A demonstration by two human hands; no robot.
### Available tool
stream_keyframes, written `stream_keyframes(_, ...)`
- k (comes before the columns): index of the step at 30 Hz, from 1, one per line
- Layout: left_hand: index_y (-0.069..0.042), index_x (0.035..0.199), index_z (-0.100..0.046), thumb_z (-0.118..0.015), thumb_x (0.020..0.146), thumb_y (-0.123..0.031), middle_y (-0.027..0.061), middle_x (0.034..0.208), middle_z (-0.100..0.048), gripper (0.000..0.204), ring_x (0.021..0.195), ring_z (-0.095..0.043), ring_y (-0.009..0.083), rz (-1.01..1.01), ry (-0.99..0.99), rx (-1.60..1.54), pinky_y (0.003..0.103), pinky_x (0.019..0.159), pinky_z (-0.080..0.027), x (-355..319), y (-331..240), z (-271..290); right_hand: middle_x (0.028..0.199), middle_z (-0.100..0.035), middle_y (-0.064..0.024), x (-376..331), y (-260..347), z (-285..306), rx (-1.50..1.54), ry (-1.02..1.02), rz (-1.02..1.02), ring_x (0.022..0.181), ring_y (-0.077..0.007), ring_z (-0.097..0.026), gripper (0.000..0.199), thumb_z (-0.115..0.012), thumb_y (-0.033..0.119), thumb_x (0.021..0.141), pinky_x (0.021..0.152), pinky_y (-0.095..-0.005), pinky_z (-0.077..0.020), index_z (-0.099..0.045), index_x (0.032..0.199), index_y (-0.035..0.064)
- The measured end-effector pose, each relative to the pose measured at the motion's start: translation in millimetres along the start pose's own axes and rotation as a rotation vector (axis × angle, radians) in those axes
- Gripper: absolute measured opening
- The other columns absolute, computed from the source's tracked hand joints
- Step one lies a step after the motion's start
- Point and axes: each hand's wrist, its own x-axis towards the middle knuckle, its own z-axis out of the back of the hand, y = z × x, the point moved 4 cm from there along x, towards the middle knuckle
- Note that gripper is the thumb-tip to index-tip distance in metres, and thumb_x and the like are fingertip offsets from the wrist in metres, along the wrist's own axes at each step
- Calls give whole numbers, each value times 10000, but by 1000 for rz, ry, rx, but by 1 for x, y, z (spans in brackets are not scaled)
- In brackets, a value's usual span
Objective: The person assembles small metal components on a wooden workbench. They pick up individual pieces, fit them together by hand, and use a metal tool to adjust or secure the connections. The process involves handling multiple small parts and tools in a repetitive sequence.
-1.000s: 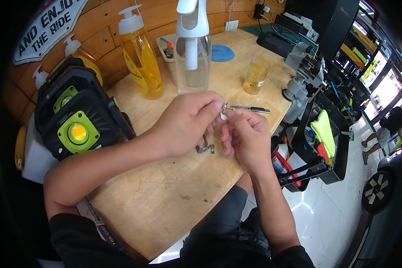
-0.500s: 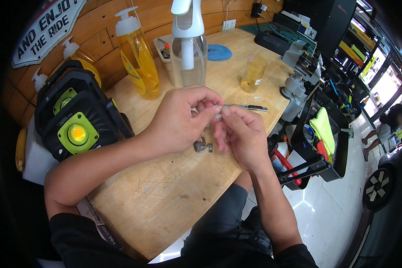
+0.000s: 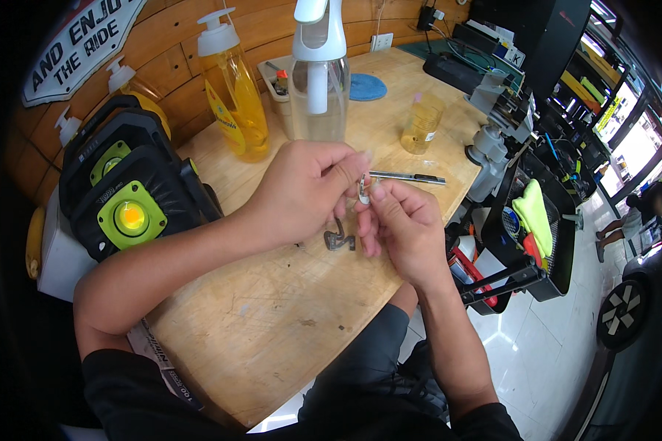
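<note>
Both hands meet over the middle of the pale wooden workbench [image 3: 272, 323]. The left hand [image 3: 301, 192] and right hand [image 3: 401, 228] are pressed close, fingertips pinching a small silvery oval metal piece [image 3: 363, 189] between them, held up off the wood. Too small to tell what it is exactly. Right under the hands a dark bent metal bracket-looking part [image 3: 338, 239] lies flat on the bench, untouched, so by the look of it the fiddly bit is mid-way: one piece in the fingers, its mate not yet picked up.

Room-wise, it's tight at the back. A clear spray bottle with a white trigger head [image 3: 318, 73] and a yellow pump bottle [image 3: 239, 95] stand just behind the left hand, and a slim silver and black pen-shaped tool [image 3: 408, 177] lies just beyond the right fingertips. A black and lime-green work light [image 3: 129, 198] crowds the left forearm. The bench edge runs close by the right wrist, with a black wire basket [image 3: 529, 250] hanging beyond it. The near part of the bench gives the most room.
</note>
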Motion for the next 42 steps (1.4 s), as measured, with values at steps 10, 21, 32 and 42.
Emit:
stream_keyframes(10, -17, 1077, -609, -625, 1020, -134, 1, 888, -625, 132, 750, -594, 50, -132, 9, 31, 223, 593, -512, -8, -3, -9, 724, -630, -25, 2, 2, -1, 31, -118, 61, 540, -92, -590, 286, -520, 244, 1089, 486, -216, -431, -636, 951, 21)
stream_keyframes(21, 27, 907, -576, -625, 937, -59, 137, 804, -591, 104, 684, -601, 226, -333, -85, 292, 350, 631, -479, -13, -18, -6, 718, -597, -3, 2, 1, -5, -97, -59, 39, 541, -73, -556, 267, -522, 235, 1087, 501, -212, -400, -557, 880, 70)
stream_keyframes(32, 24, 879, -537, -543, 972, -53, 165, 775, -540, 121, 659, -532, 295, -427, -57, 201, 390, 611, -422, -9, -15, -4, 680, -603, -14, 0, 6, -10, -70, 136, -8, 550, -81, -559, 248, -536, 245, 1081, 506, -217, -402, -576, 918, 63)
stream_keyframes(42, 7, 810, -556, -510, 1086, -212, 75, 643, -525, 355, 596, -495, 139, -310, -42, 326, 311, 587, -432, -9, -10, -6, 677, -606, -33, 0, 4, -8, 46, 78, -52, 525, -106, -557, 259, -522, 239, 1068, 492, -234, -409, -570, 889, 58)
